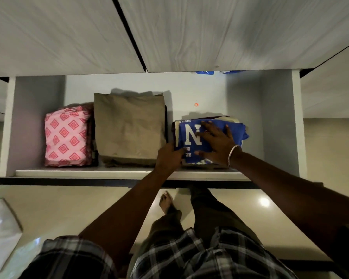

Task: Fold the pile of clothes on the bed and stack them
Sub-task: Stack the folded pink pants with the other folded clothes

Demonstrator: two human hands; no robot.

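Observation:
A folded blue shirt [235, 130] with a large white letter N tops a small stack of folded clothes at the right of a white wardrobe shelf [89, 172]. My right hand [216, 146] lies flat on the shirt with its fingers spread. My left hand [168, 158] grips the stack's near left corner, thumb on top. A folded tan garment [129, 127] tops a stack in the middle of the shelf. A folded pink diamond-patterned cloth [66, 135] lies at the left.
Closed wood-grain wardrobe doors [210, 33] hang above the open shelf. White side walls [278, 121] bound the compartment. Blue items [205, 72] peek out at the back. My legs and a bare foot [166, 202] stand on the tiled floor below. White paper [0, 230] lies at lower left.

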